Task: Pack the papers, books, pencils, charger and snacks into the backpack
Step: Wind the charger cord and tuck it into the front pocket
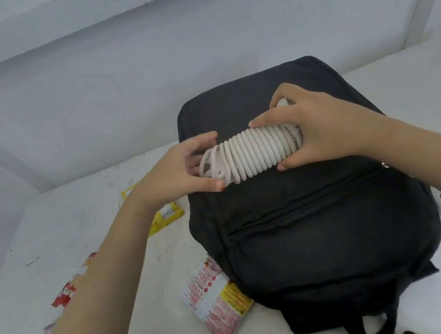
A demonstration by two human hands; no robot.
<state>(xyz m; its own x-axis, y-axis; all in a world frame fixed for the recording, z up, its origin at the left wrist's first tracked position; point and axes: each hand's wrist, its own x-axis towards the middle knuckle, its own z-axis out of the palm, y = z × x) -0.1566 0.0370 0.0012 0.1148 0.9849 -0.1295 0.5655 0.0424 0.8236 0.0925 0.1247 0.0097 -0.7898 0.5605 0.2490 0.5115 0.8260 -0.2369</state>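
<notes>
Nothing I can read here.
I see print on the red snack packet [220, 301] and the yellow packet [166, 215], but all too small and blurred.

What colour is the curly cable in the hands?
The coiled charger cable is white, a little creamy, seen in the head view.

Black fabric backpack [325, 222] lies flat on white tabletop [90, 217]. Over its upper half, both hands hold white coiled-cable charger [252, 152]: left hand [176, 171] grips the loose-loop end, right hand [320, 126] wraps the other end. Yellow snack packet [166, 216] lies left of backpack, partly under left forearm. Red-white snack packet [221, 298] touches its lower-left edge.
</notes>
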